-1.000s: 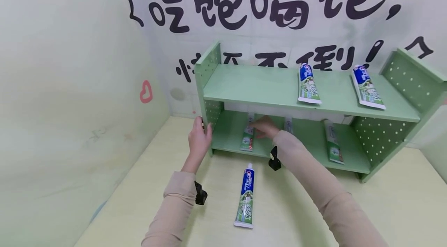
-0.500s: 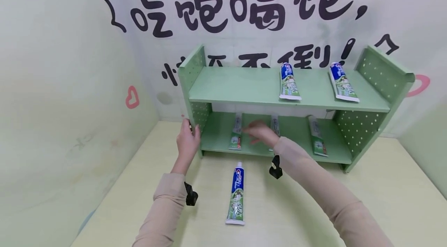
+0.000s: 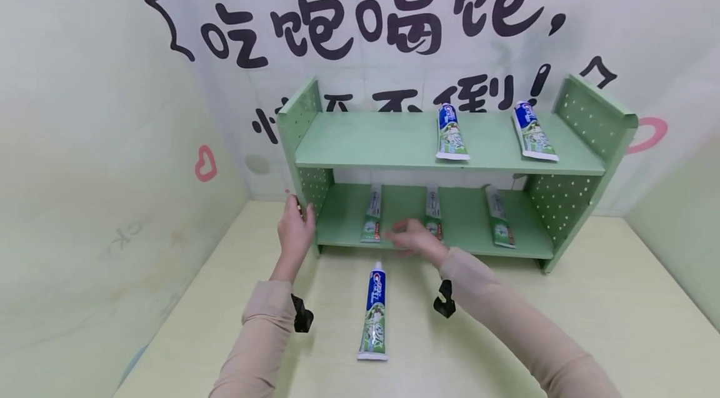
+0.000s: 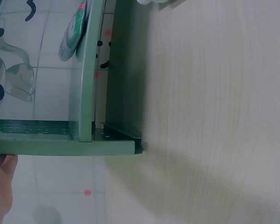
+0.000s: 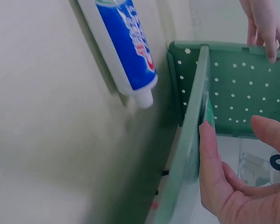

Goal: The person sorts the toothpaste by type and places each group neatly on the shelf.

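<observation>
A green two-tier shelf (image 3: 382,142) stands against the wall. My left hand (image 3: 295,232) grips its left side panel, thumb on one side and fingers on the other; the right wrist view also shows that hand (image 5: 266,23) over the panel's edge. My right hand (image 3: 413,237) is at the lower board's front edge, holding nothing, thumb and fingers apart. It is between the left toothpaste tube (image 3: 372,213) and the middle toothpaste tube (image 3: 433,204), whose lower end it partly covers. A blue, white and green toothpaste tube (image 3: 374,313) lies on the table in front, cap toward the shelf.
On the upper board lie two toothpaste tubes, one near the middle (image 3: 452,134) and one at the right (image 3: 534,132). A third tube (image 3: 499,217) lies on the lower board's right. A lettered wall (image 3: 349,29) rises behind the pale table (image 3: 478,335).
My right hand has drawn back from the lower left tube toward the board's front edge. The left hand keeps its grip on the side panel. The head view has shifted right.
</observation>
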Demonstrator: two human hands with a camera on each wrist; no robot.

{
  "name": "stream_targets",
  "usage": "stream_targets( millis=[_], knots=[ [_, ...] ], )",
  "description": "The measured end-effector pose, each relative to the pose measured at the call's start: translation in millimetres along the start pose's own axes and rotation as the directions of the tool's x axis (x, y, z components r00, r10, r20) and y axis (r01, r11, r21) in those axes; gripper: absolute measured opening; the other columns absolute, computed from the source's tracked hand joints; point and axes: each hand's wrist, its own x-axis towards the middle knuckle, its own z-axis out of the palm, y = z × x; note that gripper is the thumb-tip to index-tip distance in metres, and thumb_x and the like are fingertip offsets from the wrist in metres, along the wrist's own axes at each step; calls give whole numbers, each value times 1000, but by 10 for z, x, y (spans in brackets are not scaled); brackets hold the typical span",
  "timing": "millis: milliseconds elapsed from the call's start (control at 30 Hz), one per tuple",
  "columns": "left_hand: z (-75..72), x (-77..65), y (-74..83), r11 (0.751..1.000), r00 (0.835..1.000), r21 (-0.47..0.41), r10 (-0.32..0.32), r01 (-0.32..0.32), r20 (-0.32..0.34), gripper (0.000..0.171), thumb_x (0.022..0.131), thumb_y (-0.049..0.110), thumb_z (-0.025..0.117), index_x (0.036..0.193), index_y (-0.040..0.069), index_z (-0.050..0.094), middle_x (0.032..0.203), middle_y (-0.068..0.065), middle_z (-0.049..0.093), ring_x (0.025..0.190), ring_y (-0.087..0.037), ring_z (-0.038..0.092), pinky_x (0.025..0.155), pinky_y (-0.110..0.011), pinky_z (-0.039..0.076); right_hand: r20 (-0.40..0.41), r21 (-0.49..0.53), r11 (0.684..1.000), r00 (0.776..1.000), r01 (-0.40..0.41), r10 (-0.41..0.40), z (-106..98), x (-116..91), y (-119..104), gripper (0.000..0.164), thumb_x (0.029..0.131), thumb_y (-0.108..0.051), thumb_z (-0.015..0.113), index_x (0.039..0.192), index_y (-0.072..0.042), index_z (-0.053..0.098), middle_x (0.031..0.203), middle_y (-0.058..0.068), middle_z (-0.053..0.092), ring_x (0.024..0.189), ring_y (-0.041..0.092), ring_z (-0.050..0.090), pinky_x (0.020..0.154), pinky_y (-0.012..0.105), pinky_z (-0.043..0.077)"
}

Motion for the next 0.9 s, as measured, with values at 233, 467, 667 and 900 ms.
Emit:
stream_targets(
  millis=[233, 467, 667, 900],
  knots=[
    [10, 5, -38, 1000, 1000, 15, 26, -26, -16, 29, 93, 16, 48, 116, -1, 42, 114, -22, 57, 93, -38, 63, 69, -49, 54, 6, 79, 996, 999, 42, -43, 144, -149, 168, 56, 85, -23, 63, 125, 8, 40, 119, 26, 50, 102, 38, 55, 74, 36, 57],
    [22, 0, 0, 1000, 1000, -1, 25, -25, -1, 30, 93, 16, 47, 117, -2, 41, 116, -22, 55, 97, -38, 62, 72, -49, 54, -1, 86, 995, 999, 48, -48, 242, -223, 319, 56, 83, -23, 64, 122, 9, 41, 111, 24, 50, 96, 33, 56, 72, 38, 57],
    [0, 9, 3, 1000, 1000, 1, 17, -17, 3, 34, 93, 17, 47, 121, -2, 40, 118, -23, 54, 98, -39, 61, 76, -50, 53, 38, 50, 998, 999, -23, 22, 383, -224, 399, 61, 83, -23, 65, 127, 11, 38, 112, 26, 53, 97, 34, 59, 71, 35, 57],
    [-4, 4, 3, 1000, 1000, 12, 14, -14, 12, 32, 94, 17, 46, 120, -1, 39, 118, -22, 55, 97, -39, 61, 75, -49, 53, 67, 40, 998, 997, -39, 36, 557, -238, 530, 58, 82, -16, 66, 123, 12, 37, 99, 22, 62, 81, 24, 65, 66, 33, 58]
  ],
)
